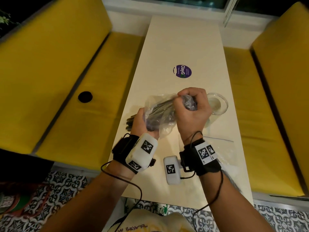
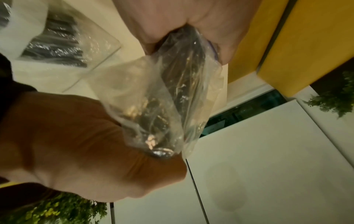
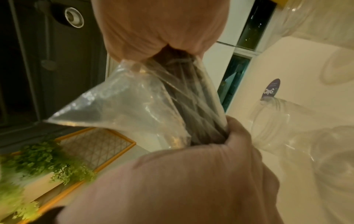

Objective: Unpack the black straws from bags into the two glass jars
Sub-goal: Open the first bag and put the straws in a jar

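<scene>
A clear plastic bag (image 1: 165, 124) filled with black straws (image 1: 163, 106) hangs slanted over the white table (image 1: 184, 44), held at both ends. My left hand (image 1: 140, 120) grips its near, lower end and my right hand (image 1: 189, 102) is fisted round its far, upper end. In the left wrist view the left hand (image 2: 86, 151) clamps the bag (image 2: 162, 98) from below. In the right wrist view the right hand (image 3: 191, 174) squeezes the bag (image 3: 124, 103) around the straws (image 3: 193, 109). A glass jar (image 1: 218, 104) stands just right of my right hand. It shows empty, lying close by the bag, as jar (image 3: 287, 121).
A second bag of straws (image 2: 55, 45) lies on the table by my left hand. A flat clear bag (image 1: 224, 148) lies beside my right wrist. A purple sticker (image 1: 182, 71) marks the table's middle. Yellow benches (image 1: 58, 72) flank both sides, the left one with a black disc (image 1: 85, 96).
</scene>
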Demonstrator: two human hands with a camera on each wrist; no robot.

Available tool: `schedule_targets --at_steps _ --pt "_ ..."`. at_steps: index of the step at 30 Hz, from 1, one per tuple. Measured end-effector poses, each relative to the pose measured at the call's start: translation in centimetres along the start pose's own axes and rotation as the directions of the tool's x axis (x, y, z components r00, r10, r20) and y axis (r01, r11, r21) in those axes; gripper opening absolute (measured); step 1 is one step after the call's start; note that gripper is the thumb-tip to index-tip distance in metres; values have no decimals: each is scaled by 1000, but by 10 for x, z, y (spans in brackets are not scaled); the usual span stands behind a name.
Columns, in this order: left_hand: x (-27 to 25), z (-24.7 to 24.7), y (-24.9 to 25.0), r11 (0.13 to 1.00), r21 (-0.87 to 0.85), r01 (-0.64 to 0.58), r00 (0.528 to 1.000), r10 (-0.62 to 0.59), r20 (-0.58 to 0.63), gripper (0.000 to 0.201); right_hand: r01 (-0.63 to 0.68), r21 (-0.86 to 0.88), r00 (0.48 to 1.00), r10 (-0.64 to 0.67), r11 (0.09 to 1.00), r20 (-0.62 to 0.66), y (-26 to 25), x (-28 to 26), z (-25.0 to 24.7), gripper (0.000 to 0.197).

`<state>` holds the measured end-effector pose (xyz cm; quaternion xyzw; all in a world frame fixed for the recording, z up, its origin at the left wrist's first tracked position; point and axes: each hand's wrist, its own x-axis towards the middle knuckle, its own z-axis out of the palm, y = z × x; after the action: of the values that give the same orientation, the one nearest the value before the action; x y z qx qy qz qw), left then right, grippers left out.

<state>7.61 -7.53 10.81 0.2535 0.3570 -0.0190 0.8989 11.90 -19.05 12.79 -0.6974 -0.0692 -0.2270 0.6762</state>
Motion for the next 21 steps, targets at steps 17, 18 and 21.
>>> schedule_targets --at_steps 17,18,21 --pt "-1 9 -2 997 69 24 996 -30 87 37 -218 404 975 183 889 123 -17 12 3 31" --pt "-3 10 -3 996 76 54 990 -63 124 40 -205 394 979 180 896 100 -17 16 0 30" --pt "-8 1 -3 981 156 120 981 -141 135 71 -130 384 990 139 914 3 -21 42 -13 30"
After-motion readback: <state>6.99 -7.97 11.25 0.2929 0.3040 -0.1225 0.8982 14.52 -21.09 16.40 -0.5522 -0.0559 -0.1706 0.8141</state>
